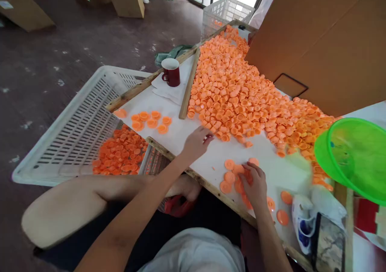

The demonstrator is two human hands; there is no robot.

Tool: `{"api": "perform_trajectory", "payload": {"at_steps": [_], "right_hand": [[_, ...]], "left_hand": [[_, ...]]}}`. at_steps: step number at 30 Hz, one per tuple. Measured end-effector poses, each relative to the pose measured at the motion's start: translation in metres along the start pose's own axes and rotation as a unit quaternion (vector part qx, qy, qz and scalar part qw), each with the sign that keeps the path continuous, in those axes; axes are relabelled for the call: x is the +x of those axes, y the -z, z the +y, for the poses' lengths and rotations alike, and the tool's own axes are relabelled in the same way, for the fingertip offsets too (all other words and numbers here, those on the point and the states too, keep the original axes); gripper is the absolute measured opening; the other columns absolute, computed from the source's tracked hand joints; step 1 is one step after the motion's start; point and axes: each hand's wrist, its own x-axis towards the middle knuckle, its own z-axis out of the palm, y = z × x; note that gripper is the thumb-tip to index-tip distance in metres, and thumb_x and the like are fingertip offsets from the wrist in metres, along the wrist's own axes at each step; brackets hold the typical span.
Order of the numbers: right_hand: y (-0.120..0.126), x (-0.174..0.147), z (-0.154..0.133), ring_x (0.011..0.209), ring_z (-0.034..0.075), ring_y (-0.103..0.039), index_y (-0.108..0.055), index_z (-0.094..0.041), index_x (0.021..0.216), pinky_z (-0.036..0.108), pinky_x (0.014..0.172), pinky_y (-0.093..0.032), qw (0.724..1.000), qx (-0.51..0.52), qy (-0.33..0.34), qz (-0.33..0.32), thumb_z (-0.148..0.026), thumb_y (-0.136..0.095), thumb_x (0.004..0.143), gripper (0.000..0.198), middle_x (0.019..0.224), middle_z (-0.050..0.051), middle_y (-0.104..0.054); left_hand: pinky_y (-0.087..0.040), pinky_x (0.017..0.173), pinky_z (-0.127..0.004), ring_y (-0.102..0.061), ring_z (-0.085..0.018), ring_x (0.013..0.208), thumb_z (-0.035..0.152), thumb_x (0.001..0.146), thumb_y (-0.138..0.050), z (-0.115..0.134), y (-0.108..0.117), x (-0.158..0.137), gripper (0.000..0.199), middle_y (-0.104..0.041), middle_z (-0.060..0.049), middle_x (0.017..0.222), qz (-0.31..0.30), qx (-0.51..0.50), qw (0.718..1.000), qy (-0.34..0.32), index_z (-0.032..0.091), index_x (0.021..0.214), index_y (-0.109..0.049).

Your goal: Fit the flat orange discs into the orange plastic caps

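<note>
**Two hands sorting orange caps on a white table**

Nearest the viewer, the right hand (255, 183) lies palm-down with curled fingers on a small cluster of flat orange caps (230, 175) at the near edge of the table (193, 131); whether it grips one cannot be told. Just beyond, toward the large cap pile (241, 95), the left hand (197, 142) reaches with fingers pinched at the pile's near fringe, apparently closing on a single cap. Left of the pile, a wooden slat (188, 87) borders it; past the slat lie a few loose caps (150, 120) and a red mug (171, 71) on white paper. Below the table's left edge, a white crate (75, 123) holds more caps. Right of the pile is a green bowl (356, 155), and behind it a cardboard box (319, 34).
</note>
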Motion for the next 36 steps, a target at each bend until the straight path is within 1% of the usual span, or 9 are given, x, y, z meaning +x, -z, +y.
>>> {"api": "perform_trajectory", "payload": {"at_steps": [6, 12, 17, 19, 22, 24, 26, 32, 36], "right_hand": [[0.007, -0.002, -0.002, 0.109, 0.026, -0.052, -0.062, -0.023, 0.095, 0.045, 0.092, -0.044, 0.998, 0.054, -0.039, -0.011, -0.036, -0.056, 0.079, 0.022, 0.115, 0.01, -0.059], [0.015, 0.001, -0.016, 0.108, 0.027, -0.052, -0.062, -0.022, 0.085, 0.045, 0.091, -0.044, 0.997, 0.069, -0.036, -0.017, -0.04, -0.055, 0.078, 0.02, 0.111, 0.011, -0.061], [0.032, 0.003, -0.029, 0.101, 0.029, -0.057, -0.058, -0.021, 0.073, 0.047, 0.088, -0.044, 0.988, 0.144, -0.058, 0.009, -0.046, -0.06, 0.074, 0.025, 0.103, 0.011, -0.065], [0.038, 0.001, -0.027, 0.095, 0.027, -0.06, -0.057, -0.021, 0.075, 0.045, 0.084, -0.045, 0.968, 0.223, -0.112, 0.017, -0.045, -0.062, 0.073, 0.024, 0.099, 0.01, -0.066], [0.04, -0.005, -0.025, 0.076, 0.02, -0.061, -0.055, -0.022, 0.081, 0.037, 0.071, -0.048, 0.907, 0.371, -0.196, -0.017, -0.04, -0.065, 0.072, 0.023, 0.082, 0.004, -0.063], [0.038, -0.008, -0.031, 0.069, 0.017, -0.058, -0.055, -0.022, 0.084, 0.033, 0.066, -0.048, 0.872, 0.439, -0.201, -0.08, -0.037, -0.066, 0.073, 0.022, 0.077, 0.001, -0.06], [0.035, -0.009, -0.046, 0.067, 0.015, -0.056, -0.055, -0.022, 0.085, 0.031, 0.063, -0.048, 0.856, 0.466, -0.175, -0.142, -0.035, -0.065, 0.075, 0.019, 0.076, 0.001, -0.058], [0.023, -0.011, -0.087, 0.065, 0.014, -0.056, -0.056, -0.021, 0.089, 0.026, 0.061, -0.048, 0.863, 0.441, -0.17, -0.177, -0.033, -0.066, 0.077, 0.02, 0.077, 0.001, -0.059], [0.018, -0.013, -0.1, 0.072, 0.015, -0.058, -0.056, -0.022, 0.092, 0.028, 0.068, -0.047, 0.874, 0.414, -0.165, -0.194, -0.032, -0.062, 0.081, 0.016, 0.079, 0.001, -0.06]], "left_hand": [[-0.046, 0.078, -0.029, -0.05, -0.02, 0.101, 0.012, 0.085, -0.048, -0.012, -0.073, 0.028, 0.027, -0.051, -0.008, 0.102, -0.014, 0.168, 0.986, -0.01, 0.019, 0.108, -0.058], [-0.045, 0.075, -0.028, -0.051, -0.02, 0.095, 0.013, 0.085, -0.045, -0.023, -0.077, 0.025, 0.024, -0.052, -0.007, 0.097, 0.004, 0.16, 0.987, -0.016, 0.021, 0.098, -0.064], [-0.046, 0.073, -0.024, -0.056, -0.013, 0.08, 0.009, 0.081, -0.047, -0.005, -0.059, -0.016, 0.021, -0.058, -0.003, 0.091, 0.059, -0.084, 0.994, 0.028, 0.019, 0.088, -0.065], [-0.047, 0.067, -0.022, -0.056, -0.011, 0.071, 0.008, 0.078, -0.05, 0.009, -0.058, -0.04, 0.02, -0.06, -0.002, 0.085, 0.059, -0.213, 0.973, 0.06, 0.018, 0.086, -0.065], [-0.047, 0.059, -0.023, -0.057, -0.012, 0.064, 0.007, 0.075, -0.052, 0.028, -0.066, -0.075, 0.018, -0.061, -0.002, 0.073, 0.043, -0.376, 0.919, 0.111, 0.017, 0.082, -0.065], [-0.048, 0.059, -0.025, -0.058, -0.013, 0.064, 0.005, 0.074, -0.052, 0.036, -0.072, -0.091, 0.02, -0.063, -0.004, 0.075, 0.034, -0.443, 0.888, 0.121, 0.017, 0.082, -0.066], [-0.049, 0.065, -0.027, -0.06, -0.016, 0.072, 0.005, 0.075, -0.05, 0.038, -0.077, -0.101, 0.025, -0.066, -0.005, 0.083, 0.037, -0.46, 0.88, 0.114, 0.02, 0.085, -0.068], [-0.049, 0.086, -0.03, -0.063, -0.018, 0.091, 0.016, 0.083, -0.05, 0.018, -0.074, -0.12, 0.025, -0.071, -0.003, 0.096, 0.059, -0.475, 0.866, 0.144, 0.021, 0.095, -0.071], [-0.041, 0.101, -0.036, -0.057, -0.021, 0.11, 0.022, 0.088, -0.046, 0.012, -0.069, -0.137, 0.031, -0.065, -0.006, 0.116, 0.061, -0.586, 0.79, 0.17, 0.019, 0.111, -0.066]]}}
